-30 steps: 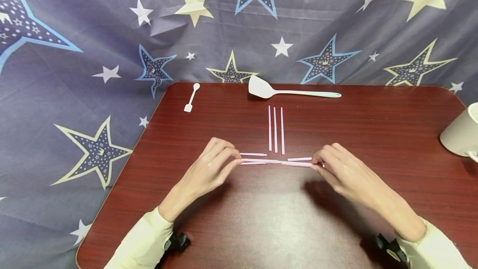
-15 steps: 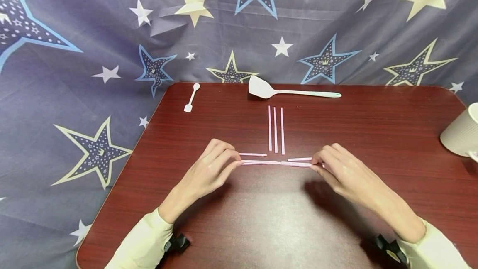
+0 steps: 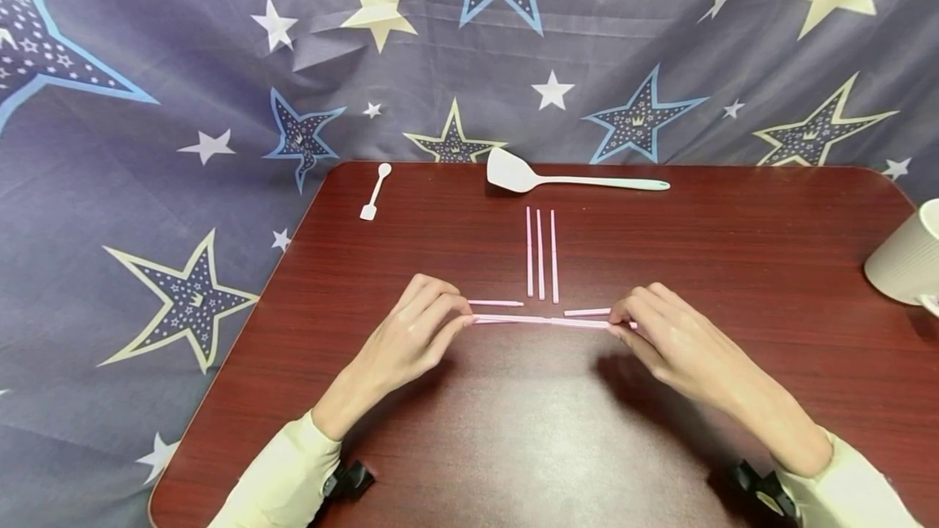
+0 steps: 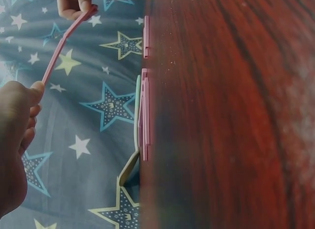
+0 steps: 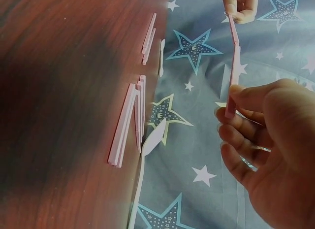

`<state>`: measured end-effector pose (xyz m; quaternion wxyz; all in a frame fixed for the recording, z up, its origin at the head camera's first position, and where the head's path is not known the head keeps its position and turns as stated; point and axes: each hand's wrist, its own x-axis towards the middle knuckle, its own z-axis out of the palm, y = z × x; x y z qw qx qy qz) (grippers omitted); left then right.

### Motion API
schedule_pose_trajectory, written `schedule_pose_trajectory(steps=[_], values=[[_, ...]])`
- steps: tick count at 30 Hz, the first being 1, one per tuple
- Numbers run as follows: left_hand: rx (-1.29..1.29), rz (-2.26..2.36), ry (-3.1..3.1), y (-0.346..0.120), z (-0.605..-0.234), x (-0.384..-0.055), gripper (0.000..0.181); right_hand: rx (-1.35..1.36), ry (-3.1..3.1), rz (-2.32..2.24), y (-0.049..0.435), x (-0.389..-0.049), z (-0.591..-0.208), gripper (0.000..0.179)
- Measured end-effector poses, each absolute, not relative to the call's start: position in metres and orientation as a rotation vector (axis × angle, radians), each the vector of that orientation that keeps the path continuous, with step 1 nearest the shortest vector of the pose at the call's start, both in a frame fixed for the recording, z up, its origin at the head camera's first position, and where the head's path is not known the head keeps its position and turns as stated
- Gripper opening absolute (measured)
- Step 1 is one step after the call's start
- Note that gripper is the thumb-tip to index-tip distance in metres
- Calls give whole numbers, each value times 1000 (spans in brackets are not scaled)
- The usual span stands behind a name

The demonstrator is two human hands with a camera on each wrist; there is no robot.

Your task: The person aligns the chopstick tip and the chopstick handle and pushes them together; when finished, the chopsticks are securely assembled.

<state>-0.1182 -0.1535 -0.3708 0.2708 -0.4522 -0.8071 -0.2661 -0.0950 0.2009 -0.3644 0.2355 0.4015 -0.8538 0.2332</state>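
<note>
Both hands hold one pink chopstick [image 3: 543, 319] in two sections, stretched level between them above the table. My left hand [image 3: 418, 324] pinches its left end between thumb and fingertips. At the right end my right hand [image 3: 678, 341] pinches it the same way. The left wrist view shows the chopstick [image 4: 55, 59] slightly angled at its middle joint; the right wrist view shows the sections [image 5: 235, 61] meeting end to end. Shorter pink chopstick sections lie below and behind it, one at the left [image 3: 495, 303] and one at the right [image 3: 585, 313], partly hidden by the hands.
Three long pink chopsticks [image 3: 540, 255] lie side by side beyond the hands. A white spatula [image 3: 513, 172] rests at the back edge, and a small white double-ended spoon [image 3: 376, 192] lies back left. A ribbed cup [image 3: 905, 259] stands at the right edge. Starry cloth [image 3: 455, 47] hangs behind.
The chopstick's left section has dipped slightly, and the two sections look more in line in the head view. Both hands stay almost in place, still pinching the ends.
</note>
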Motion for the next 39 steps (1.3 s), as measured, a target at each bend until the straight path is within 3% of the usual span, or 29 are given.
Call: schedule_pose_trajectory(steps=[13,27,39], values=[[-1224,-719,-2181,-153,-369,-118,24,1107,-2308,603,199,-93,-365,42],[-1320,-727,-2213,-155,-358,-121,7,1111,-2297,617,196,-90,-366,43],[-1165,-1004,-2173,-150,-361,-119,8,1147,-2099,872,191,-96,-370,34]])
